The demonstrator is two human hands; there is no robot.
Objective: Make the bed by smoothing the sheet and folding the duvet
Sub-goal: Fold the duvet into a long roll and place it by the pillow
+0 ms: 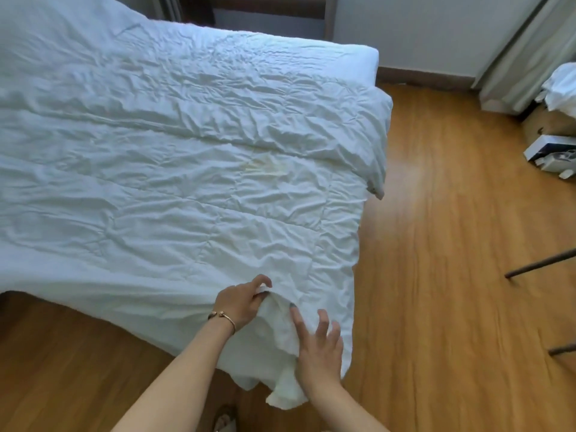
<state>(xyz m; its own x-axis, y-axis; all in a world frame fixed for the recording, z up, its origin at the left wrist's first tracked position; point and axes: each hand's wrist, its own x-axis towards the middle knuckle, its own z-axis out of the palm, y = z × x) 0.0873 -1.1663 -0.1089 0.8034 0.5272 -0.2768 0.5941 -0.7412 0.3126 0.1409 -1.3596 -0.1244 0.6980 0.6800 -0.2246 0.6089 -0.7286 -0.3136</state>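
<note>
**A:** Where does the duvet lie?

**B:** The white duvet [174, 157] is spread, heavily wrinkled, across the whole bed and hangs over its near corner toward the wooden floor [442, 244]. A faint yellowish stain [265, 166] sits on the duvet, roughly at its middle. At the far right corner the duvet droops over the mattress [352, 62], whose white side shows above it.

**A:** And the hands?

**B:** Both are at the duvet's near corner. The left hand [241, 302] pinches a raised fold of the duvet, thumb on top and fingers curled beneath the cloth. A gold bangle [223, 318] circles that wrist. The right hand [318, 341] lies just right of the left, fingers straight and spread, flat against the duvet where it drapes down off the corner. It grips nothing.

**A:** Can you see the sheet?

**B:** I cannot tell; the duvet covers everything on top of the mattress.

**A:** What else surrounds the duvet?

**B:** Right of it, well apart, pale curtains [514, 57] hang to the floor, with a cardboard box [548, 123] and a small white-and-dark box [550, 152] beside them. Two dark furniture legs [540, 263] reach in from the right edge. Below the duvet's hanging corner, a sandalled foot [225, 420] shows on the floor.
</note>
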